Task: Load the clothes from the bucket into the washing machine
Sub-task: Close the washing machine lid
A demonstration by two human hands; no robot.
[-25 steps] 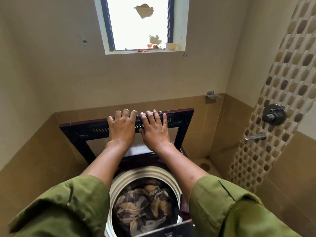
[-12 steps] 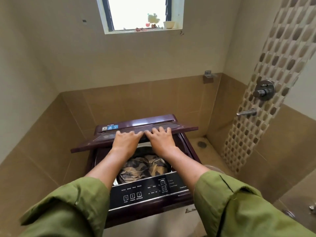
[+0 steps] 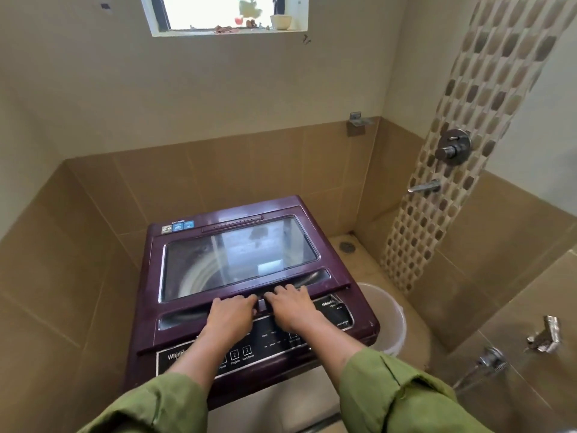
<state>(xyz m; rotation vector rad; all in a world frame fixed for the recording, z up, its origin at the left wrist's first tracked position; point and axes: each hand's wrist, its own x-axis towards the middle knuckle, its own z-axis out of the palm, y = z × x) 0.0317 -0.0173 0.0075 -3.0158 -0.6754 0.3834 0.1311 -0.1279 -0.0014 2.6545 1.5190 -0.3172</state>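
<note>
Both hands flat on lid, lid lying level, closed

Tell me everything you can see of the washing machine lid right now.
The lid is glossy maroon plastic framing a large glass window that reflects the room and shows the pale drum rim beneath. It lies down flat on the top-loader, apparently closed. A vent strip runs along its rear edge. The left hand and right hand press palms-down on its front edge, above the control panel.
</note>
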